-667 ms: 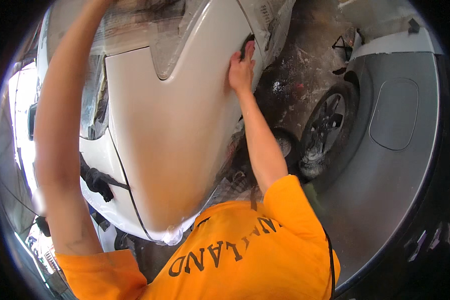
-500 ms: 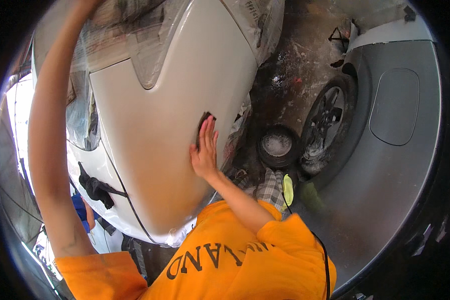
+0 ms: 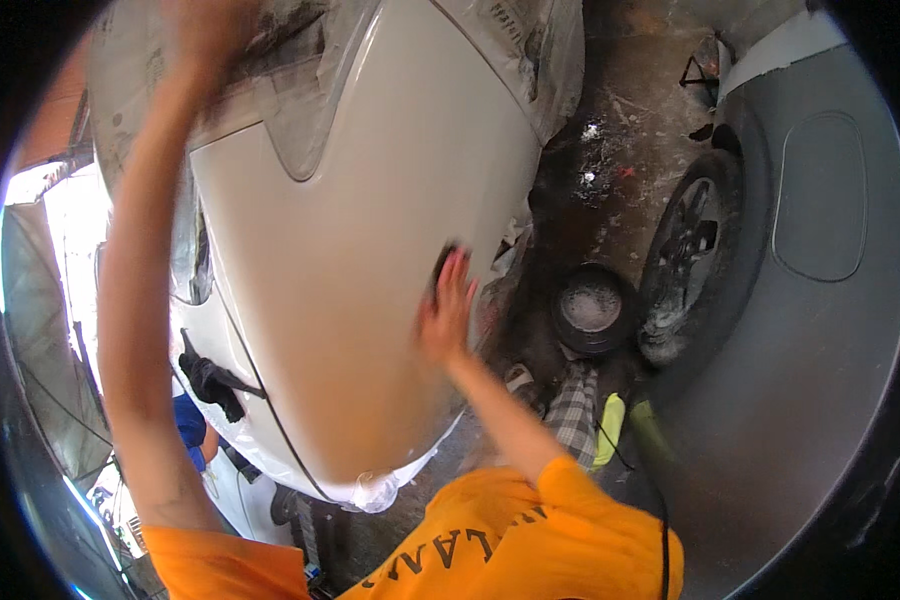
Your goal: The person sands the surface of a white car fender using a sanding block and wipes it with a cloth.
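My right hand point(image 3: 446, 315) lies on the smooth white car body panel point(image 3: 370, 260), fingers stretched and pressed together over a dark flat pad point(image 3: 444, 262). Most of the pad is under the fingers, so I cannot make out its kind. My left arm reaches up the left side to the top edge. There my left hand point(image 3: 210, 35) is smeared by motion and partly cut off, near the crumpled clear plastic sheeting point(image 3: 260, 95) that covers the car's window area. A brownish tint lies over the panel's near part.
A round black tub point(image 3: 590, 308) with whitish suds stands on the wet, stained floor point(image 3: 610, 180). To the right is a grey car point(image 3: 820, 330) with a dark wheel point(image 3: 685, 250). A black rag point(image 3: 210, 385) hangs on the white car's left part. Someone in blue point(image 3: 192, 435) is beyond.
My right hand with the pad has slid slightly right and nearer on the panel. The left hand has come further into view at the top. The whole view has shifted a little.
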Demonstrator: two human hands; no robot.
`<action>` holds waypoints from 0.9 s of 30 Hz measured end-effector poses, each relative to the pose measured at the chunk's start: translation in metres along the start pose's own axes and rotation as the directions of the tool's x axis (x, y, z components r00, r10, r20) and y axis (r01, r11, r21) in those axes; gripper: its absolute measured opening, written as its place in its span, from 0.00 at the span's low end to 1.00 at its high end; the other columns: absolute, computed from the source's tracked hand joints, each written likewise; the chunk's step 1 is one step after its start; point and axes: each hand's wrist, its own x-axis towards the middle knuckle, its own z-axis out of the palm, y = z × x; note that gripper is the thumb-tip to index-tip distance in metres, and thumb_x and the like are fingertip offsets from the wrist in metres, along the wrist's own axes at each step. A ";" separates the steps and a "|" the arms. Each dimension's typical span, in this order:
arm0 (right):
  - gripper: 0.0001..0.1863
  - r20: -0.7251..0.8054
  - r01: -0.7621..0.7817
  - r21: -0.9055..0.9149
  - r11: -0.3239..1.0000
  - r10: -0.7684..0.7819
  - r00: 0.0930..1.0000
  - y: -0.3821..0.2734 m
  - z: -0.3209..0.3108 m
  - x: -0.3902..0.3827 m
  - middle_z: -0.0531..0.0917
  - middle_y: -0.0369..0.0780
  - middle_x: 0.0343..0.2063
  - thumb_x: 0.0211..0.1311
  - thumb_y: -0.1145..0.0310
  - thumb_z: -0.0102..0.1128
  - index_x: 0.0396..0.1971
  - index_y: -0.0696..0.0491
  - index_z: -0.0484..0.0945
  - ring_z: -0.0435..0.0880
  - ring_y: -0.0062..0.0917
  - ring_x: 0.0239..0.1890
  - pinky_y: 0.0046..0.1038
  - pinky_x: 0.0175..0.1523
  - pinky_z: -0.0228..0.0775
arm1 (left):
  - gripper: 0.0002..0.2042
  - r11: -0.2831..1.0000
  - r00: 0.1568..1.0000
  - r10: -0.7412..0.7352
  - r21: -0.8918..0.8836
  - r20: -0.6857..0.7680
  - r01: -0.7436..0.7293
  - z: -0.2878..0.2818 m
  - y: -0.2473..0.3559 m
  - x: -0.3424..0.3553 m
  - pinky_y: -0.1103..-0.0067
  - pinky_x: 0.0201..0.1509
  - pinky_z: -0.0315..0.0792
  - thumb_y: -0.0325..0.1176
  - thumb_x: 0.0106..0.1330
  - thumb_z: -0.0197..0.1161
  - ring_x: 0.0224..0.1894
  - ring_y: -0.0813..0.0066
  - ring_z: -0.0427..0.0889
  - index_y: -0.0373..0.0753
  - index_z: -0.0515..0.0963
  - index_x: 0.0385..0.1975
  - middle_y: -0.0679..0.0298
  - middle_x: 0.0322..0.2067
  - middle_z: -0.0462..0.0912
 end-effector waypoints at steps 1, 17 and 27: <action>0.42 -0.039 0.046 -0.040 0.998 -0.047 0.998 0.003 -0.014 0.051 0.40 0.51 0.77 0.73 0.56 0.44 0.77 0.57 0.38 0.37 0.48 0.79 0.64 0.74 0.21 | 0.26 1.000 0.916 0.012 -0.001 0.401 -0.013 -0.023 0.033 -0.021 0.58 0.74 0.57 0.44 0.63 0.66 0.70 0.50 0.64 0.47 0.75 0.62 0.51 0.70 0.63; 0.40 -0.180 0.311 -0.094 0.946 -0.323 0.929 -0.099 0.013 0.017 0.49 0.51 0.76 0.68 0.61 0.51 0.75 0.60 0.48 0.46 0.49 0.78 0.63 0.74 0.35 | 0.30 0.941 0.816 0.161 -0.335 0.556 0.043 -0.214 0.050 -0.199 0.54 0.78 0.45 0.49 0.68 0.60 0.79 0.52 0.46 0.56 0.66 0.71 0.59 0.78 0.46; 0.45 0.013 0.459 -0.173 0.871 -0.464 0.886 -0.132 0.067 -0.146 0.50 0.48 0.77 0.59 0.55 0.59 0.73 0.59 0.54 0.48 0.51 0.77 0.64 0.74 0.38 | 0.28 0.847 0.913 -0.070 -0.460 0.402 0.267 -0.187 0.052 -0.221 0.59 0.77 0.50 0.53 0.75 0.46 0.77 0.49 0.51 0.57 0.60 0.74 0.54 0.77 0.46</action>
